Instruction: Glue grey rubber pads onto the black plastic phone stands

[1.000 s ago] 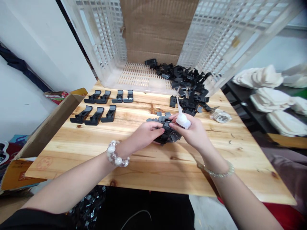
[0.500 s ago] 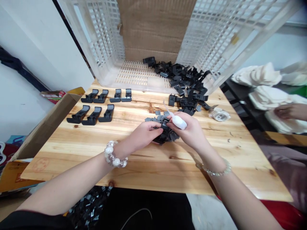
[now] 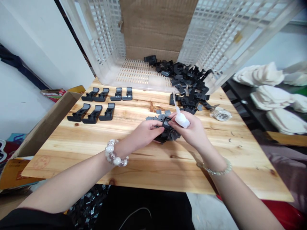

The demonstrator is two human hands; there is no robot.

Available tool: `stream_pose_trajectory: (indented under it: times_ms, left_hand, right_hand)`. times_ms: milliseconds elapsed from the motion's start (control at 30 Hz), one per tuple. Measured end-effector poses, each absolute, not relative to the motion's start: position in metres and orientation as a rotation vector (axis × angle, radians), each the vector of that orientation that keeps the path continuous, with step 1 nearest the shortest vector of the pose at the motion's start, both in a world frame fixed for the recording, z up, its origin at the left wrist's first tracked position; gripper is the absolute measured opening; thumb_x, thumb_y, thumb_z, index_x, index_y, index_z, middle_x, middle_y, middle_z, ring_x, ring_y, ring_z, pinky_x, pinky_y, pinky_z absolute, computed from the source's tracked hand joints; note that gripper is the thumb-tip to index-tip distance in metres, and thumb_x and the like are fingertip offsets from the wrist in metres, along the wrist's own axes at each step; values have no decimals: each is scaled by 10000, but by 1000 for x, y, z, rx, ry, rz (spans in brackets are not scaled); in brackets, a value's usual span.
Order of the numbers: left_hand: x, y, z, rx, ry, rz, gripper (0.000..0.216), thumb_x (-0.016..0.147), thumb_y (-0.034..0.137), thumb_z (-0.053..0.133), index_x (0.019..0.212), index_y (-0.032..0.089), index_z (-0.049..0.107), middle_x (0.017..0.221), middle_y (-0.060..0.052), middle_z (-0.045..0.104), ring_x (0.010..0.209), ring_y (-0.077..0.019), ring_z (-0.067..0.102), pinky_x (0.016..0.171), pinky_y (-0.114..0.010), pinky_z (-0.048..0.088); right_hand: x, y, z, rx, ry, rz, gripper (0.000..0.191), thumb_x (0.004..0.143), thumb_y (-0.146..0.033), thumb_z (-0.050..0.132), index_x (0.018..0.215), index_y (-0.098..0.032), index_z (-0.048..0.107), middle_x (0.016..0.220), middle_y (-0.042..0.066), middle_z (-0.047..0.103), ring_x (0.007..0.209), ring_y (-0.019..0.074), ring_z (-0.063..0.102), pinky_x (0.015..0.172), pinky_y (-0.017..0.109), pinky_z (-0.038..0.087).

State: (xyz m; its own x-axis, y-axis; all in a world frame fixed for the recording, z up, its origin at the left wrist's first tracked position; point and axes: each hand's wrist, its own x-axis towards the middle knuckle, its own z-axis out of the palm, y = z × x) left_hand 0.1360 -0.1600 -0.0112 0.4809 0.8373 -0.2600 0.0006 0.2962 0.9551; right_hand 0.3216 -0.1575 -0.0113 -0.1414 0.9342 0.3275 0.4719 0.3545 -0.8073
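Observation:
My left hand [image 3: 144, 133] grips a black plastic clip [image 3: 166, 124] over the middle of the wooden table [image 3: 148, 159]. My right hand [image 3: 192, 130] meets it from the right and holds a small white squeeze bottle [image 3: 180, 118], nozzle pointing up and away. Small grey pads [image 3: 160, 113] lie scattered just behind and under the hands. Both wrists wear bead bracelets.
Several finished black clips [image 3: 99, 103] lie in two rows at the table's back left. A white lattice crate [image 3: 134, 73] on its side spills a heap of black clips [image 3: 187, 86]. A tape roll [image 3: 220, 114] lies right; a cardboard box [image 3: 45, 127] stands left.
The white bottle's nozzle swung from tilted left back to pointing up. Another person's hand, seen at the far right half a second ago, is gone. The hands stay together on the clip.

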Motion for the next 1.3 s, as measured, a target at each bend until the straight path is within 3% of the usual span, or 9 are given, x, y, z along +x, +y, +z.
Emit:
stream_pose_trajectory:
  times_ms: [367,600,800,1000,1300]
  left_hand:
    - [137,-160,-9,1185,932,696,108,862,155,562,805,148,654,698,3,650,754,-152,650,765,-306,541]
    - [137,-162,-11,1193,913,735,106,873,170,564,885,139,664,733,-7,661,766,-150,648,776,-307,541]
    - [136,-162,-15,1220,857,745,163,876,221,572,972,138,675,805,-27,682,784,-161,656,824,-345,542]
    - [136,-163,-21,1335,846,787,178,883,262,570,974,146,670,839,-26,667,858,-170,647,835,-330,537]
    - [136,-164,-24,1360,832,769,211,894,288,562,1027,158,662,849,-23,647,857,-163,633,814,-316,534]
  right_hand:
    - [318,-159,-14,-1156,-1855,449,46,808,-185,649,804,-203,606,876,42,689,815,197,640,748,330,484]
    - [316,-159,-17,-1244,-1795,434,97,780,-216,671,819,-208,582,869,46,668,796,207,617,736,345,468]
    - [312,-160,-15,-1327,-1599,655,192,730,-269,716,857,-209,585,854,35,647,775,197,589,745,359,470]
    - [309,-159,-14,-1234,-1323,983,243,652,-241,760,767,-196,550,810,3,604,753,152,557,723,303,467]
    - [310,-160,-8,-1262,-1302,1021,263,622,-217,778,770,-185,563,778,-10,583,695,130,521,664,282,448]
